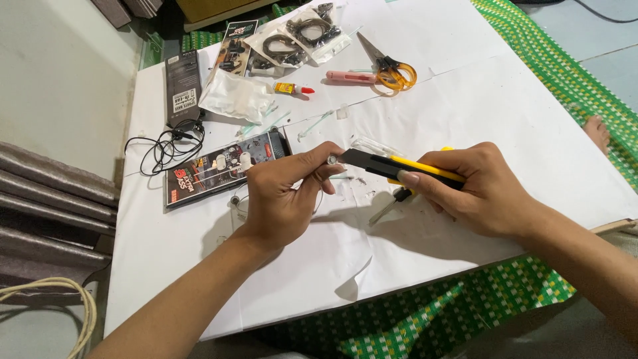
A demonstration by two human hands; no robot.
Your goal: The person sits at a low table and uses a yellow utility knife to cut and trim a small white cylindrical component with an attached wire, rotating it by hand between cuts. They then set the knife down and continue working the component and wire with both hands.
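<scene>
The left hand (pixel 282 196) pinches 1 small silver earbud piece (pixel 331 160) between thumb and fingertips, held just above the white sheet (pixel 465 113). The right hand (pixel 475 189) is closed around 1 yellow and black utility knife (pixel 392 167), its dark tip touching that piece. Under the knife lies 1 small screwdriver (pixel 389 206) on the sheet.

Left of the hands sits 1 flat dark package (pixel 222 169) with red and white print, and beside it 1 tangle of black cable (pixel 166 146). Farther up I count 1 tall black box (pixel 183 86) with a white label, 1 crumpled white bag (pixel 236 96), 3 clear packets (pixel 292 36) holding dark earphones, 1 little yellow glue tube (pixel 292 88) with a red cap, 1 pink cutter (pixel 349 77) and 1 pair of orange-handled scissors (pixel 389 66). A green woven mat (pixel 438 312) shows beneath the sheet.
</scene>
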